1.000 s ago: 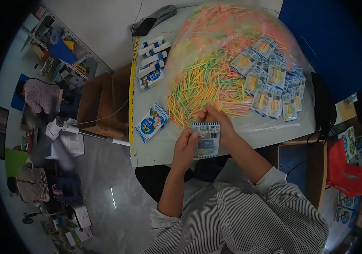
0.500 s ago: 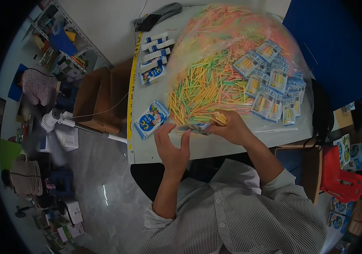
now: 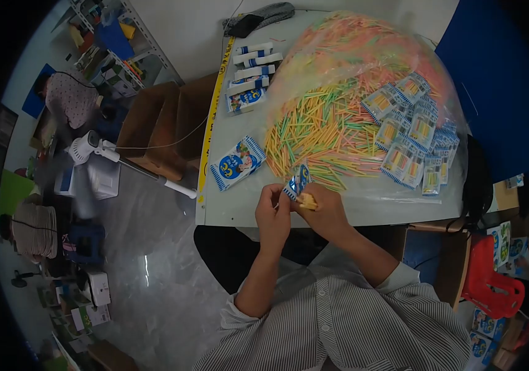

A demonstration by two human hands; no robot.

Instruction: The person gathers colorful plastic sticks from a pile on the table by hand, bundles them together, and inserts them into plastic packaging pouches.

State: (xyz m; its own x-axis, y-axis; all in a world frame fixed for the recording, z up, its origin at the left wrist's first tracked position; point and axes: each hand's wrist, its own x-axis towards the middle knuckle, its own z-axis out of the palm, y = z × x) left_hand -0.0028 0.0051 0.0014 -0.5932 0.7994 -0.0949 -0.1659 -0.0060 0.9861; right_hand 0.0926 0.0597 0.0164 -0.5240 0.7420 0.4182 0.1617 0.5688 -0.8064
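Observation:
My left hand (image 3: pixel 272 215) pinches the lower end of a small blue-and-white packet (image 3: pixel 299 178), close in front of the table edge. My right hand (image 3: pixel 326 213) is closed round a bundle of thin pale-yellow sticks (image 3: pixel 306 201), right beside the packet; whether it also grips the packet I cannot tell. Just beyond both hands spreads a big heap of pastel sticks (image 3: pixel 320 130) in an open clear plastic bag (image 3: pixel 314 59). A larger blue-and-white packet (image 3: pixel 238 162) lies flat to the left of the heap.
Several small filled packets (image 3: pixel 422 130) are piled on the heap's right side. A row of packets (image 3: pixel 247 96) lies at the table's back left, near a grey cloth (image 3: pixel 270 17). Cardboard boxes (image 3: pixel 153 127) and a white fan (image 3: pixel 85 147) stand left; a red chair (image 3: pixel 493 278) is right.
My left hand has moved right and closed on the packet, having been open and apart from it. My right hand has come lower with the sticks, and the packet now stands more upright.

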